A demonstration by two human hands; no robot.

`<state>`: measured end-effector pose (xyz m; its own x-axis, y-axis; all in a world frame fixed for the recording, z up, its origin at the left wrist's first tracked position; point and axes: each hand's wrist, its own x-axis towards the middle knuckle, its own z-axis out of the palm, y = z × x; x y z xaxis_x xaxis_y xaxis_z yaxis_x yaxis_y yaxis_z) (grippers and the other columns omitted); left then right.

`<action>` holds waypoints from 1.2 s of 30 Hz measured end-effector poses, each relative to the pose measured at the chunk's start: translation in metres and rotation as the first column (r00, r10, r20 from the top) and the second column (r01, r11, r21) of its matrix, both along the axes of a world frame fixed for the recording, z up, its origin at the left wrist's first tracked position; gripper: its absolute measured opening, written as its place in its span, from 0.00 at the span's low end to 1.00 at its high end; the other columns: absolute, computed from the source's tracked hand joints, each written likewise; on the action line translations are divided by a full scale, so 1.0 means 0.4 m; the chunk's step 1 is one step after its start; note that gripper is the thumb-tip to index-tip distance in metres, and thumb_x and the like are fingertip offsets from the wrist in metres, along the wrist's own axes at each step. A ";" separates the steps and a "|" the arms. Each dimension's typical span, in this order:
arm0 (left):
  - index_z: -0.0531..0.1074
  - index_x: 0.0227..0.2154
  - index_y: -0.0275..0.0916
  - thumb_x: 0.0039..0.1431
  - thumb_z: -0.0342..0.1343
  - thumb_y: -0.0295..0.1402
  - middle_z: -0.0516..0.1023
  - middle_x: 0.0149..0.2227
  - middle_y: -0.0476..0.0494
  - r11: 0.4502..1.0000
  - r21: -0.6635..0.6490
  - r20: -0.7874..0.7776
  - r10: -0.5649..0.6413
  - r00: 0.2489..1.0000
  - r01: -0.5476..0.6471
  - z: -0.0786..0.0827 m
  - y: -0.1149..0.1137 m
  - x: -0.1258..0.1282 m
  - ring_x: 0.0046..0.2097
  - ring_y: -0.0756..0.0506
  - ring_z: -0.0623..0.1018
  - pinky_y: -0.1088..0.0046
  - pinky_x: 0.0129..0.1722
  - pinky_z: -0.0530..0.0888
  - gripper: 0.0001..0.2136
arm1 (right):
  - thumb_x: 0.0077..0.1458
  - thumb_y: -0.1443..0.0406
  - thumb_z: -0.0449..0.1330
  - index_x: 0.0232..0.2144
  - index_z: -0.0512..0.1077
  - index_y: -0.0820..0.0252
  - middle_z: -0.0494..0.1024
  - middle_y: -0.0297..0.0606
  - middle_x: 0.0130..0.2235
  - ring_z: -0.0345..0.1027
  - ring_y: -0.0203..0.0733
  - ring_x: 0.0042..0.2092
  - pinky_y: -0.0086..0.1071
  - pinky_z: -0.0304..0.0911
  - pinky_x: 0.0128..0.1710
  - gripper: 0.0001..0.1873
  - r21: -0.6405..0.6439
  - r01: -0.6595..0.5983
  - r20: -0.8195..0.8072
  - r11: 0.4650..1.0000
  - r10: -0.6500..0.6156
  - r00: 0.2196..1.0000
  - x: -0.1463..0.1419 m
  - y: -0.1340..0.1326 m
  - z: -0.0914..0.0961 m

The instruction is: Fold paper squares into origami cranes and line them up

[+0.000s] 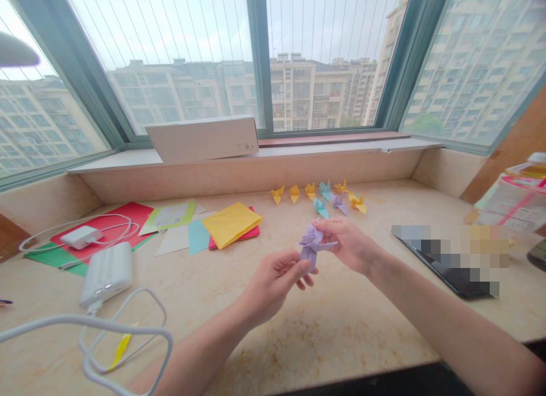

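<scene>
A folded purple paper crane point(310, 243) is held up over the counter between my two hands. My left hand point(279, 276) pinches its lower part between thumb and fingers. With thumb and fingertips, my right hand point(343, 239) grips its upper right side, and a thin purple point sticks out beneath that hand. Behind the hands stand several small paper cranes: orange-yellow ones such as the crane point(277, 194) at the row's left end, light blue ones such as the crane point(321, 207), and another purple crane point(339, 203).
Left of my hands lie a yellow paper packet point(232, 222), coloured sheets point(128, 214), a white charger point(81, 236), a power bank point(108, 273) and looping cables point(166, 330). At right are a dark phone-like device point(447, 273), partly blurred, and a plastic container point(518, 199). A white box point(205, 140) stands on the sill.
</scene>
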<state>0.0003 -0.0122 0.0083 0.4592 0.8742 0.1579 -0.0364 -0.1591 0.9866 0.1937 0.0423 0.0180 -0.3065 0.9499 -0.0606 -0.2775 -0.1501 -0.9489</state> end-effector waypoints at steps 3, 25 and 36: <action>0.79 0.32 0.34 0.63 0.59 0.41 0.79 0.27 0.44 1.000 0.004 0.006 -0.002 1.000 0.002 0.000 0.000 -0.001 0.29 0.49 0.76 0.74 0.32 0.73 0.14 | 0.47 0.57 0.69 0.22 0.76 0.61 0.77 0.35 0.26 0.65 0.36 0.28 0.33 0.55 0.33 0.13 -0.020 -0.003 -0.001 1.000 0.003 1.000 0.000 -0.001 0.002; 0.78 0.34 0.36 0.62 0.60 0.40 0.77 0.27 0.46 0.997 0.049 0.127 0.044 0.991 -0.051 -0.009 0.005 0.002 0.29 0.49 0.77 0.74 0.28 0.74 0.11 | 0.45 0.58 0.70 0.23 0.75 0.59 0.77 0.34 0.27 0.64 0.37 0.31 0.33 0.55 0.34 0.12 -0.084 -0.044 0.000 0.996 0.044 0.999 -0.015 -0.012 0.000; 0.79 0.33 0.36 0.61 0.60 0.40 0.78 0.27 0.46 0.997 0.050 0.059 0.051 0.997 -0.054 0.001 0.008 -0.006 0.29 0.49 0.76 0.73 0.30 0.73 0.11 | 0.48 0.56 0.69 0.25 0.76 0.59 0.78 0.35 0.28 0.65 0.38 0.31 0.32 0.55 0.33 0.12 -0.053 -0.041 -0.002 0.998 0.041 0.999 -0.007 -0.010 0.000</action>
